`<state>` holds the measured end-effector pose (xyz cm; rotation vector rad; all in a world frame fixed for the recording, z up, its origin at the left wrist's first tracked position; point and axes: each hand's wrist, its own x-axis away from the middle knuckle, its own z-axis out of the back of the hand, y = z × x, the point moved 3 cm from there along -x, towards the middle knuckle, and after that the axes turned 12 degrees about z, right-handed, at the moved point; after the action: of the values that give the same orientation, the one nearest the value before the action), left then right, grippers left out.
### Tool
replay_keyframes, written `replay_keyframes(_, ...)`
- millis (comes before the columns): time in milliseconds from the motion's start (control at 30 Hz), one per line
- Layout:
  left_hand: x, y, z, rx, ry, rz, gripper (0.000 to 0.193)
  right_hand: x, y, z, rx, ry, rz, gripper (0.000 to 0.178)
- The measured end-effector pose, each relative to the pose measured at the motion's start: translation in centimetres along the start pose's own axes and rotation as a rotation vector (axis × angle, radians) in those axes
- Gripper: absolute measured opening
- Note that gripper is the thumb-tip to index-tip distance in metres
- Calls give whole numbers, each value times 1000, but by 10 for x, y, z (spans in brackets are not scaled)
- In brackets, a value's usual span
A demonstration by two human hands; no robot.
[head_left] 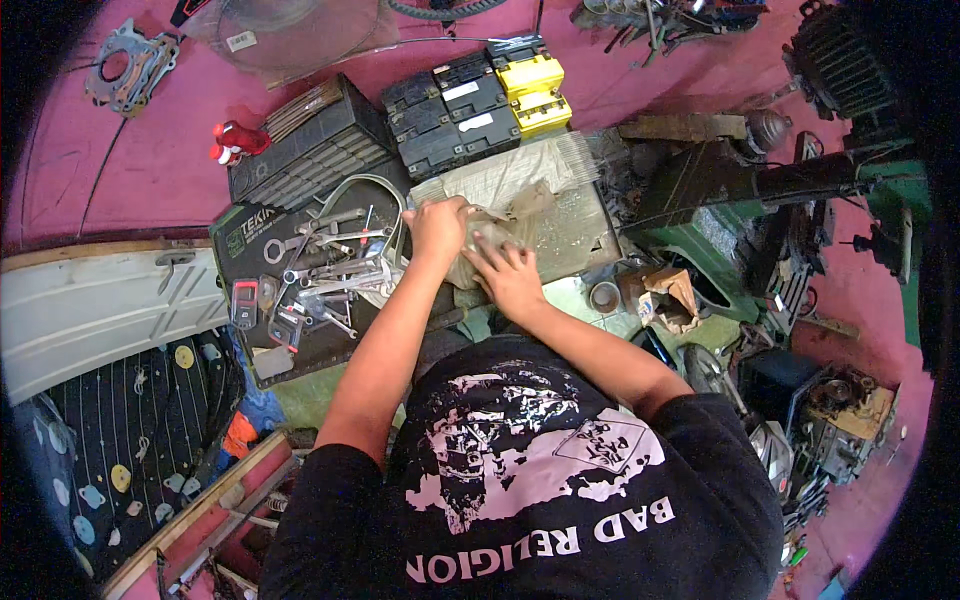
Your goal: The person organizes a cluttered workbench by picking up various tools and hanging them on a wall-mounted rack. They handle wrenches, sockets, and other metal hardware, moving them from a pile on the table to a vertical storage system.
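Observation:
My left hand (437, 232) is closed, its fingers curled at the left edge of a crumpled grey-brown sheet (530, 202); whether this is cloth or plastic I cannot tell. Lower and to the right, my right hand (510, 280) lies with fingers apart on the near part of the same sheet. Beneath is a flat, dusty board with a pale, wrinkled cover (575, 235). Left of my left hand, a dark mat (262, 362) bears several wrenches (350, 275), a pale strap (352, 184) and a small red-and-grey device (245, 303).
Behind the board stand black batteries (455, 130) and yellow batteries (540, 112). A black ribbed crate (320, 150) is at the back left, beside a red bottle (238, 142). Right are a green machine frame (700, 225), a small round cup (604, 297) and a torn brown bag (668, 300).

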<state>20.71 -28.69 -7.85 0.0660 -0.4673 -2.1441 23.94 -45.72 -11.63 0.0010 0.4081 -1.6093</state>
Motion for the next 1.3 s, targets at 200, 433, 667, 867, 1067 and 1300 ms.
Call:
replay_keyframes(200,6,-3,-16,65,61,-72,17,-28,-5,-46,-76,-334,-61,50)
replay_keyframes(433,3,-5,-11,174,59,-66,12,-53,-18,-52,72,-233,3,51)
replay_keyframes(667,5,-20,-8,274,93,-58,12,-69,-15,-53,52,-239,-20,51)
replay_keyframes(867,15,-12,3,190,57,-103,9,-46,-10,-55,-18,-215,25,53)
replay_keyframes(1067,10,-23,-2,255,133,-178,11,-61,-4,-42,-68,-319,-53,45)
replay_keyframes(1300,43,-19,-6,104,193,-309,13,-48,-4,-63,-27,-198,-158,31)
